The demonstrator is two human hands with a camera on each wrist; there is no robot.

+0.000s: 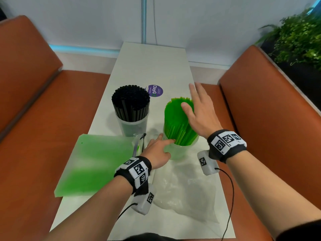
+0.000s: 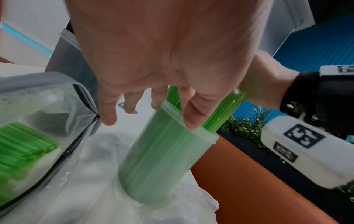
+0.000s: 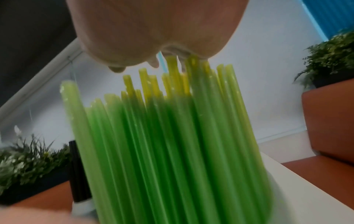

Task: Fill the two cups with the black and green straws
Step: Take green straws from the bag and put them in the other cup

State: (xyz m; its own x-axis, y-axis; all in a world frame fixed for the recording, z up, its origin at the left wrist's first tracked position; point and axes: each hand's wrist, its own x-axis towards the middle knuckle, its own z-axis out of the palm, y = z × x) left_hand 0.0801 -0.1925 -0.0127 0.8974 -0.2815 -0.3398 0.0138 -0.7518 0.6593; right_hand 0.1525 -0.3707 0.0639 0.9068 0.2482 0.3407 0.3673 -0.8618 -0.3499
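Green straws (image 1: 178,122) stand upright, tips fanning upward, in a translucent cup (image 2: 164,153) on a white table (image 1: 152,66) between orange benches (image 1: 271,105); flat right hand (image 1: 199,112) rests on them, left hand (image 1: 157,152) fingers extended touching the rim.

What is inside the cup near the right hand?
The cup holds a dense bundle of green straws, rising well above its rim. The right hand covers some tops; the straws' lower ends show only faintly through the cloudy wall.

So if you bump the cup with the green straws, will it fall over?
Probably fairly easily. The cup is tall and narrow, and the green straws stick up far above its rim and lean sideways, so it looks top-heavy. It also stands on crinkly plastic wrap, which may make it wobbly.
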